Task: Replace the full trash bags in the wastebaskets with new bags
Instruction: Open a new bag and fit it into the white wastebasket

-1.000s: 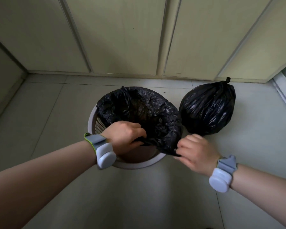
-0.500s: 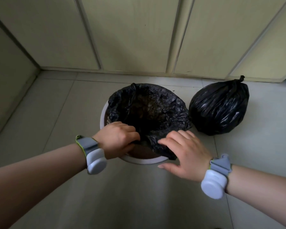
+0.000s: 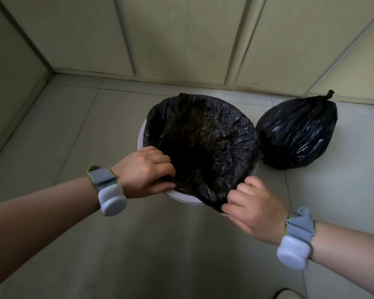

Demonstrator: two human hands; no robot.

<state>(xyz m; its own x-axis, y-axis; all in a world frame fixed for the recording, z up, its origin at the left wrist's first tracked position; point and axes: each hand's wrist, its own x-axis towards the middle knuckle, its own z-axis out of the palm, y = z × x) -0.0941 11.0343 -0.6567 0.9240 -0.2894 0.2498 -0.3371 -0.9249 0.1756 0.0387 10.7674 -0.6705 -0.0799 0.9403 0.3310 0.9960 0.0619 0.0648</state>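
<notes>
A round white wastebasket stands on the tiled floor in the middle of the head view. A new black bag lines it, its mouth spread over the far and right rim. My left hand pinches the bag's near-left edge at the rim. My right hand grips the bag's near-right edge, folded over the rim. A full, knotted black trash bag sits on the floor just right of the basket, apart from both hands.
Beige cabinet doors run along the back, close behind the basket. A wall panel closes the left side. Both wrists carry grey bands with white modules. Bare floor tiles lie in front.
The bag's mouth has been spread wider over the rim. My right hand closed on the near-right edge, after lying flat half a second ago. The view has shifted left.
</notes>
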